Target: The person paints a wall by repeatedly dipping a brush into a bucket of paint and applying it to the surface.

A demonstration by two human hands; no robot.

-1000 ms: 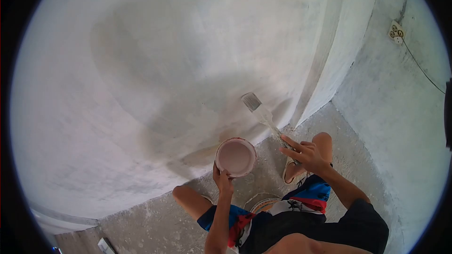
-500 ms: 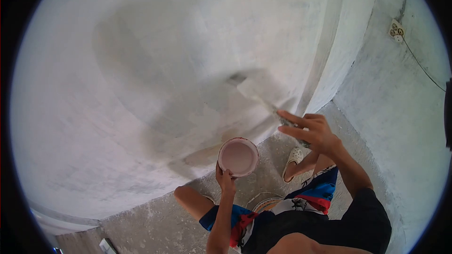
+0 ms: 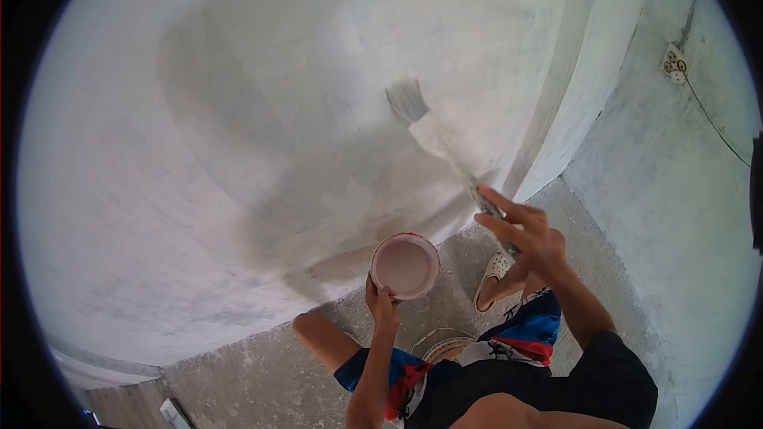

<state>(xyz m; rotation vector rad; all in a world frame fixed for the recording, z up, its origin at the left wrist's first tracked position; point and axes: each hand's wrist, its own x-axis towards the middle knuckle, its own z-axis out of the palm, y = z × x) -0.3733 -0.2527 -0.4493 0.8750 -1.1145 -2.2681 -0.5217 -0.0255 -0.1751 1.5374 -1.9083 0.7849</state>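
Observation:
In my right hand (image 3: 517,224) is a long-handled paintbrush (image 3: 433,135), gripped by its speckled handle. Its wide bristles lie against the pale wall (image 3: 318,103), pointing up and left. My left hand (image 3: 382,302) holds a small round bucket (image 3: 405,266) by its lower left side, thumb near the rim. Pinkish liquid paint fills part of it, and reddish stains mark the rim. The wall carries darker, damp-looking grey patches around the brush and farther left.
A larger bucket (image 3: 445,347) stands between my legs on the rough concrete floor (image 3: 254,361). A power outlet (image 3: 675,63) with a plugged-in cord is on the right wall. A pale rectangular object (image 3: 175,413) lies at the lower left. I wear white clogs (image 3: 497,266).
The brush has swept upward along the wall, its bristles now higher and fanned out. My right hand has shifted slightly with it. The bucket in my left hand stays nearly in place.

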